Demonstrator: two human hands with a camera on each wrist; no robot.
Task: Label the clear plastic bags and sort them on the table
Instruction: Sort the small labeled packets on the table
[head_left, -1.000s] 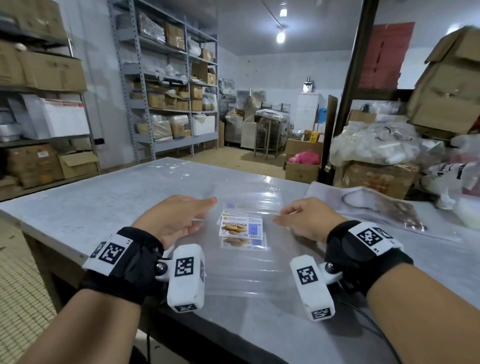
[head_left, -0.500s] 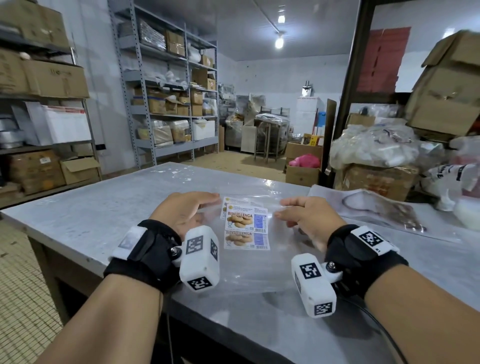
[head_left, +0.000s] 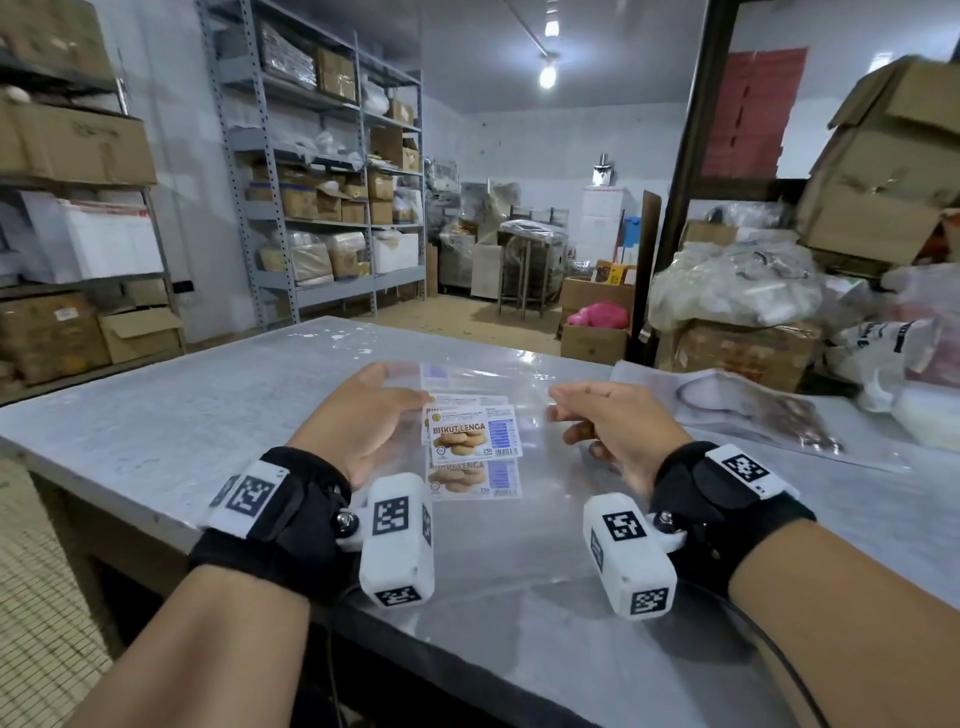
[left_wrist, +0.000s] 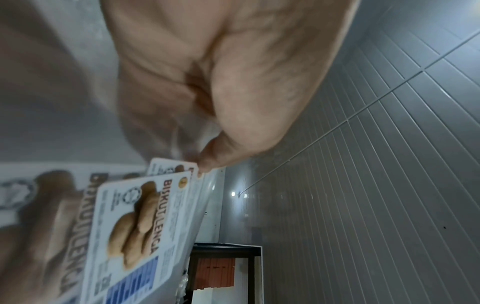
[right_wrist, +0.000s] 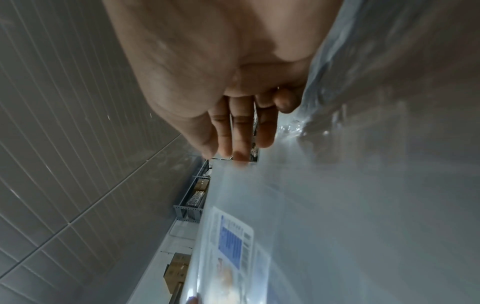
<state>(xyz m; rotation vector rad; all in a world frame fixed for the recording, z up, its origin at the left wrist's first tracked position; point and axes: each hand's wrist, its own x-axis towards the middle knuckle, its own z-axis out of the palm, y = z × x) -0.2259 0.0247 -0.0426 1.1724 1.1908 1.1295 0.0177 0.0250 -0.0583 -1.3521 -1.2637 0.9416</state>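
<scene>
On grey table (head_left: 156, 415), glossy clear bag (head_left: 483, 519), rectangular label (head_left: 472, 439), left hand (head_left: 358, 421)

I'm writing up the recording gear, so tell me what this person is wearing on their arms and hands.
Both forearms are bare, with no sleeves or gloves. The left hand and right hand each sit ahead of a black wrist strap carrying a white tag with a black square code. A white boxy camera unit, also code-marked, hangs off each strap. A thin dark cable trails from the right one.
</scene>
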